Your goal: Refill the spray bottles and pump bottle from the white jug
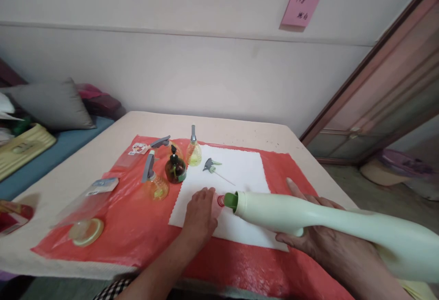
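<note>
1 bench [219, 124] carries 1 red sheet [144, 240], and 2 hands are busy above it.
On the red sheet lies 1 white sheet [243, 167], and over it reaches a pale green container [270, 208], its mouth pointing to the left. The right hand [317, 240] grips this container from below, with fingers showing on both its sides. The left hand [200, 213] has its fingers bent and closed. Further left stand 3 yellowish spray bottles [159, 188], with 1 dark brown pump bottle [175, 170] among them. The small pinkish bottle [215, 207] is held by the left hand, above the white sheet. Behind it lies 1 grey spray head [208, 164] with its thin tube. The bottle's red-ringed neck [220, 200] faces the green flap [231, 200] in the container's mouth; I cannot tell if they touch.
</note>
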### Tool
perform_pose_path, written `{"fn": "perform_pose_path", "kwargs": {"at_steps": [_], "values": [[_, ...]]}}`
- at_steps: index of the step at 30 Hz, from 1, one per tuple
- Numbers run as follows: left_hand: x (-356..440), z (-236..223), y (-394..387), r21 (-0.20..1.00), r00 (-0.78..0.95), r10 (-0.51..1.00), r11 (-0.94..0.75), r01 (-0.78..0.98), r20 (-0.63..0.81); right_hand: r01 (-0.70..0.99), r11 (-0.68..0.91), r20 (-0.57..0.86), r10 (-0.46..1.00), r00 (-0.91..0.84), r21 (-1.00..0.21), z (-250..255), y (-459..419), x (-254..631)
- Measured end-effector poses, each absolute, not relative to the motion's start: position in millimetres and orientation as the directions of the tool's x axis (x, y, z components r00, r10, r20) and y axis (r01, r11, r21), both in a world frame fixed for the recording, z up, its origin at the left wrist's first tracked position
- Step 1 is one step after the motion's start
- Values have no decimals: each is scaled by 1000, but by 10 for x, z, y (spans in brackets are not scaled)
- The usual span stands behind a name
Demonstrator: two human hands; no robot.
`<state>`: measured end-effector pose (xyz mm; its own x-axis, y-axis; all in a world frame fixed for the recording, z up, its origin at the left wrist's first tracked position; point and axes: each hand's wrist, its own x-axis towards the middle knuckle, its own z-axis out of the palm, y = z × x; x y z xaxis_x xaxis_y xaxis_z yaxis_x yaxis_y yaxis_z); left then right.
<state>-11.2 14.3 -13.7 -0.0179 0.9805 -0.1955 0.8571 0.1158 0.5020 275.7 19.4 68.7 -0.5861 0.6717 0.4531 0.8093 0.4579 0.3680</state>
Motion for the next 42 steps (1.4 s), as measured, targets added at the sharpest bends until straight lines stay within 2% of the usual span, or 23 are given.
{"fn": "perform_pose_path", "kwargs": {"at_steps": [12,22,30,42], "values": [[-108,-136,151,469,-17,975,122,875,-222,729,465,385,635,-670,502,701,170,2797],[-110,-191,166,479,-17,976,122,869,-218,751,483,394,648,-652,451,782,155,2731],[-120,-192,156,490,-12,979,112,864,-202,737,465,406,627,-665,491,789,160,2717],[-118,-172,152,482,-17,977,119,868,-211,771,484,428,644,-634,413,789,151,2701]]}}
